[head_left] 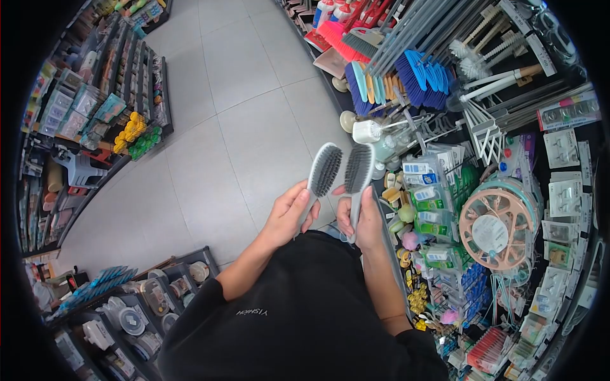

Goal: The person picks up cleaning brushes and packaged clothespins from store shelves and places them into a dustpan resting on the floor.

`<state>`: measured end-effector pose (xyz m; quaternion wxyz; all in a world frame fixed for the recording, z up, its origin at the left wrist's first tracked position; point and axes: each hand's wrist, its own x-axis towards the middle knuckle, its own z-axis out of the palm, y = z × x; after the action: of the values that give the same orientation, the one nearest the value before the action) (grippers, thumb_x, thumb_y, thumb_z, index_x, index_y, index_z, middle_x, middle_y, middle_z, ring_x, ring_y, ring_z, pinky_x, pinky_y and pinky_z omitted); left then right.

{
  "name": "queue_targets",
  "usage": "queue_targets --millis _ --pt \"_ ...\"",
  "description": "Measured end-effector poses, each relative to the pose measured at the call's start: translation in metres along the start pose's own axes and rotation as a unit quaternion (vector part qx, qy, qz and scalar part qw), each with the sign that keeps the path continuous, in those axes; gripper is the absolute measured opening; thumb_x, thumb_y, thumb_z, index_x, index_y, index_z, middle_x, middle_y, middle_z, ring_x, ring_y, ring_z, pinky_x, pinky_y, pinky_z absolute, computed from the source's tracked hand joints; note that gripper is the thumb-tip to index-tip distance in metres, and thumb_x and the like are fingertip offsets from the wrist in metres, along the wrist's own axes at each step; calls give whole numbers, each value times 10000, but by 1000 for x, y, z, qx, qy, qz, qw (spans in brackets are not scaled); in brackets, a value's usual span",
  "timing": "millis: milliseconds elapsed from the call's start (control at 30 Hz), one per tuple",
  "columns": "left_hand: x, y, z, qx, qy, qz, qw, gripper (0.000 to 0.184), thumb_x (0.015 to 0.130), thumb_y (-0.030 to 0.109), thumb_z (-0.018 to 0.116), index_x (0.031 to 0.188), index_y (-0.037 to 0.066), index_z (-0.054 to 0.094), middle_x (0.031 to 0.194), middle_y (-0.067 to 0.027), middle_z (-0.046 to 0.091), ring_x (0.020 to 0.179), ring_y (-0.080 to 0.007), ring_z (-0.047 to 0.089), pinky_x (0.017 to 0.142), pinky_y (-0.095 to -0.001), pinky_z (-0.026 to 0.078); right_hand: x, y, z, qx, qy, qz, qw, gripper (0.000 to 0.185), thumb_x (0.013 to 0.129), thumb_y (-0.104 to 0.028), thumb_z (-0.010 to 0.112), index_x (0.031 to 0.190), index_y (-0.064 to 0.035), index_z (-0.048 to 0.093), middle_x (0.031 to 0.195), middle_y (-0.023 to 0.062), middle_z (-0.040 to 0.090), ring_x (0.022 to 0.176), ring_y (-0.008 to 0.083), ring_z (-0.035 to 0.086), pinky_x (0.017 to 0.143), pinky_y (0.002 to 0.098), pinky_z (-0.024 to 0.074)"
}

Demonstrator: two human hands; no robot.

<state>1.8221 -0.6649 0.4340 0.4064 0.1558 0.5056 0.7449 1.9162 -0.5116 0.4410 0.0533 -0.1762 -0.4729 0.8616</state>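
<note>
Holding two brushes [326, 170], one apiece, the left hand [287, 214] and right hand [367, 221] have fingers [344, 213] curled round them.

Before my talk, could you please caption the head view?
Left hand holds one grey-bristled brush, right hand another brush, in a shop aisle.

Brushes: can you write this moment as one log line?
left hand: holds left brush | right hand: holds right brush | bristles: toward camera | floor: tiled
</note>
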Motion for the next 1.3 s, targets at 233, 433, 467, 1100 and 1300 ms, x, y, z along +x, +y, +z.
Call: queue_targets --millis 233,433,467,1100,1300 --pt "1 -2 0 80 -21 51 995 401 1013 276 366 1263 -1 515 742 0 485 548 -42 402 506 -183 340 0 11 -10 -128 5 -35 991 536 1019 -394 273 1021 71 538 549 8 417 397 60 336 376 214 281" --pt "-3 -5 -3 67 -2 76 995 429 1007 302 390 1271 -11 519 740 16 461 594 -38 378 533 -186 321 -5 0 4 -92 45 -90 991 546 1013 -394 294 1056 98 527 579 22 446 419 68 358 403 210 297" --pt "-3 -7 -3 57 5 80 995 435 1005 305 397 1278 -13 514 741 18 460 600 -39 375 537 -187 319 -7 0 7 -60 61 -103 991 516 1014 -375 308 1040 83 545 584 13 449 437 57 363 416 199 299" --pt "-4 -12 2 70 -27 117 990 456 1008 269 388 1370 -8 411 663 34 411 566 -46 352 507 -192 316 -15 12 13 -181 30 -179 967 418 986 -361 424 955 39 543 582 42 497 453 77 440 419 208 349" --pt "-3 -13 2 89 -26 128 987 449 1007 253 394 1372 -8 406 636 37 389 541 -47 335 484 -195 304 -17 13 11 -148 23 -175 973 355 971 -308 490 1016 38 556 603 24 503 490 71 460 437 205 361"
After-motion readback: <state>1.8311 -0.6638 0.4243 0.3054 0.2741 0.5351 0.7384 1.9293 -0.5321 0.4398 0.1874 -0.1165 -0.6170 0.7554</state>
